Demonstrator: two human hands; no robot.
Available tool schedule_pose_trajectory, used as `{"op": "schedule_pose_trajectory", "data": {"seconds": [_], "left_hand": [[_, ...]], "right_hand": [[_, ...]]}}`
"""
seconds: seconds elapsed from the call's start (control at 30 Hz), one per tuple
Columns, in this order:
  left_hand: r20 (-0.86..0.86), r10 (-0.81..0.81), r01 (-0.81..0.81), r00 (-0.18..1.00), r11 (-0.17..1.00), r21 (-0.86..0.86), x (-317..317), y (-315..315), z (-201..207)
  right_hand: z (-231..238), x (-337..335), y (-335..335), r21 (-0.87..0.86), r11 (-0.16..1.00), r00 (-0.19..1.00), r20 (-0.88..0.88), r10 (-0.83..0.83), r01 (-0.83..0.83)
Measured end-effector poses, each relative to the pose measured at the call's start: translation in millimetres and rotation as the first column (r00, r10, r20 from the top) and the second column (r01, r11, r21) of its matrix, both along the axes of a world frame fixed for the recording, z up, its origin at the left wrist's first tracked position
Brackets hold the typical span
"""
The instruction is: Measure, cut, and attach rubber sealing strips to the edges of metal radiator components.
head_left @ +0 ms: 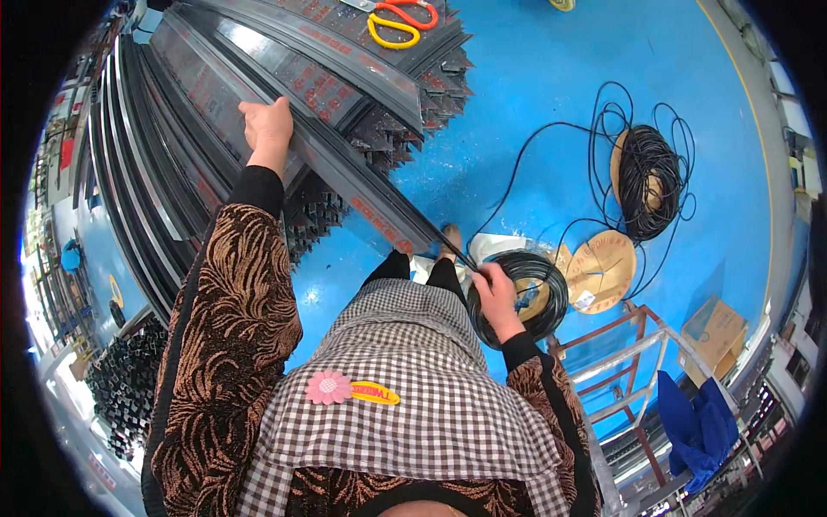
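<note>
Across the stack lies a long dark grey profile (pixel 349 185) with red print along it, its near end pointing toward my apron. My left hand (pixel 269 129) is closed over the profile partway along, thumb stretched out to the left. Just past the profile's near end, my right hand (pixel 498 303) pinches a thin black strip (pixel 461 252) that runs along the profile's edge. Behind and under that hand sits a coil of black strip (pixel 541 289). Its fingertips are partly hidden.
More dark profiles (pixel 155 164) are piled at the left. Scissors with red and yellow handles (pixel 398 24) rest on the stack. On the blue floor are a loose black coil (pixel 650 185), a cardboard disc (pixel 605 269) and a box (pixel 713 336). A metal frame (pixel 633 366) stands at the right.
</note>
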State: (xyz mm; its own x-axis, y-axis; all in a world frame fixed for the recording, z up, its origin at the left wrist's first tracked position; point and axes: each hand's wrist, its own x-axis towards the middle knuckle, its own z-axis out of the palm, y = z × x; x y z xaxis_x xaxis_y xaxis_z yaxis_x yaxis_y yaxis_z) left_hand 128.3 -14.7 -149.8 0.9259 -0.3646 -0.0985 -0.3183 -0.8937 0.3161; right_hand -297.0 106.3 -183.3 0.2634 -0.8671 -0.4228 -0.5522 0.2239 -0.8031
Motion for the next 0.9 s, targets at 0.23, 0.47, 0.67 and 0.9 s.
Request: {"op": "schedule_pose_trajectory", "data": {"seconds": [0.23, 0.47, 0.67, 0.9], "left_hand": [[-0.017, -0.007, 0.008, 1.0, 1.0, 0.005, 1.4, 1.1, 2.5], [-0.011, -0.01, 0.01, 1.0, 1.0, -0.017, -0.2, 0.6, -0.1], [-0.012, 0.002, -0.002, 1.0, 1.0, 0.016, 2.9, 0.8, -1.3], [-0.001, 0.005, -0.005, 1.0, 0.999, -0.036, -1.9, 3.5, 1.8]], "right_hand": [[-12.8, 10.9, -0.4, -0.151, 0.983, 0.983, 0.132, 0.125, -0.105], [-6.0, -0.4, -3.9, -0.191, 0.968, 0.986, 0.018, 0.168, -0.162], [-8.8, 5.4, -5.5, -0.139, 0.978, 0.978, 0.116, 0.171, -0.154], [-17.5, -7.0, -0.3, -0.058, 0.962, 0.963, -0.032, 0.266, -0.268]]}}
